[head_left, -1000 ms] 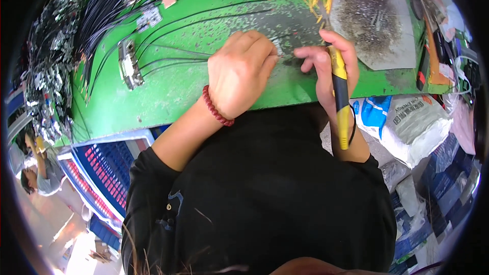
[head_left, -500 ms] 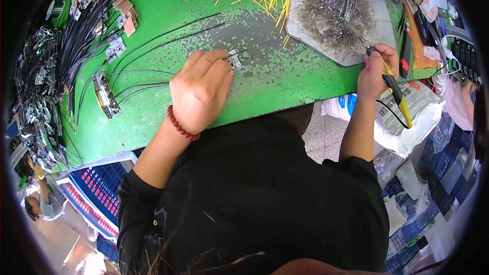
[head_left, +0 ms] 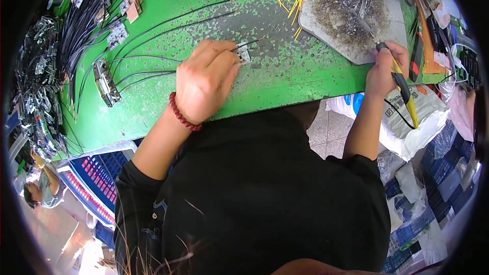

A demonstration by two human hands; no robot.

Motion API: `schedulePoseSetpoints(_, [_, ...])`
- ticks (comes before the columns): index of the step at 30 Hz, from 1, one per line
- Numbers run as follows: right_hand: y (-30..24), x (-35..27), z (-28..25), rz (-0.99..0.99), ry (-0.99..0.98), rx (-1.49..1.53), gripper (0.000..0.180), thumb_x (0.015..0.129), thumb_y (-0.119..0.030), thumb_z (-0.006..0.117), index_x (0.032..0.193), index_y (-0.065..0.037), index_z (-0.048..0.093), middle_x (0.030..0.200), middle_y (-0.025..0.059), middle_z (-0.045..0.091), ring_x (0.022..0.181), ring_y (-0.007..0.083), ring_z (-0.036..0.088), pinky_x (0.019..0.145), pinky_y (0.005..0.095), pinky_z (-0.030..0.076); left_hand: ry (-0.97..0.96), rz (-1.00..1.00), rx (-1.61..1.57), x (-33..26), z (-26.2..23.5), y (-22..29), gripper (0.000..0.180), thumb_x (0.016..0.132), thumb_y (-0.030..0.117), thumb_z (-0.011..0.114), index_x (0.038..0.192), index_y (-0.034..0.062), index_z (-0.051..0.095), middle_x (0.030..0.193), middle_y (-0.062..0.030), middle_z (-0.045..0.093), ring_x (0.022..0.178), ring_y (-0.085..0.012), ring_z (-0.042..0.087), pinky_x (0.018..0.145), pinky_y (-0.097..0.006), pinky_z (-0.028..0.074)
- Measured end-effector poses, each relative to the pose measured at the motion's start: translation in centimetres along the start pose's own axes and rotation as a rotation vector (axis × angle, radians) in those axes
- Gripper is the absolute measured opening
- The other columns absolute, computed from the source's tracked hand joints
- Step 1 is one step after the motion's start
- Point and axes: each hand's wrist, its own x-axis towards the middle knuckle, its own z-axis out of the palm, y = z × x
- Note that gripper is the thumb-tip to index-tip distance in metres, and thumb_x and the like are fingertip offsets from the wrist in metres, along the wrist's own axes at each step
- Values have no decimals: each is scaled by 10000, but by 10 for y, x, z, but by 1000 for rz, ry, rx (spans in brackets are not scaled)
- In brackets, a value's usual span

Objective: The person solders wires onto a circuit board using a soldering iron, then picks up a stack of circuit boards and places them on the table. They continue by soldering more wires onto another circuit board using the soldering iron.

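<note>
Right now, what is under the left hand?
The left hand presses a small metal part with black wires onto the green mat; anything beneath the palm is hidden.

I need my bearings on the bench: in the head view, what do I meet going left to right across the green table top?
Heap of black cables → metal bracket → left hand → small connector block → grey plate of solder scraps → right hand holding the yellow-handled soldering iron.

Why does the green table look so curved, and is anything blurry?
Head view: fisheye bends the green table toward the dark rim; left hand and right hand look sharp; even light, soft shadows; bright glare at the lower-left floor.
</note>
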Motion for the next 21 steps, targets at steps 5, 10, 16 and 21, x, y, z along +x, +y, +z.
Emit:
schedulePoseSetpoints(5, [-3, -1, -8, -23, 4, 135, 154, 758, 8, 585, 909, 40, 591, 792, 74, 584, 646, 116, 554, 618, 228, 484, 24, -90, -112, 1, 1, -4, 103, 722, 15, 698, 794, 36, 628, 927, -91, 662, 825, -282, 638, 685, -362, 532])
schedulePoseSetpoints(10, [-31, -34, 29, 15, -239, 216, 191, 746, -76, 623, 893, 33, 567, 830, 99, 563, 689, 131, 517, 626, 240, 426, 75, -160, -98, 0, 4, 0, 36, 754, 51, 668, 771, 43, 638, 893, -67, 664, 823, -272, 640, 687, -362, 531])
schedulePoseSetpoints(16, [-52, -77, 77, 167, -461, 349, 257, 792, -198, 702, 878, -12, 547, 784, 19, 521, 659, 64, 425, 597, 207, 326, 53, -177, -66, 1, 4, 4, 69, 764, 48, 688, 777, 26, 625, 919, -82, 673, 817, -273, 635, 704, -344, 524])
schedulePoseSetpoints(21, [-44, -87, 82, 108, -466, 321, 260, 776, -186, 731, 863, -11, 559, 764, -4, 499, 640, 50, 399, 589, 196, 307, 51, -185, -15, 2, 6, 5, 63, 760, 55, 685, 766, 37, 625, 887, -69, 667, 798, -276, 630, 684, -355, 524])
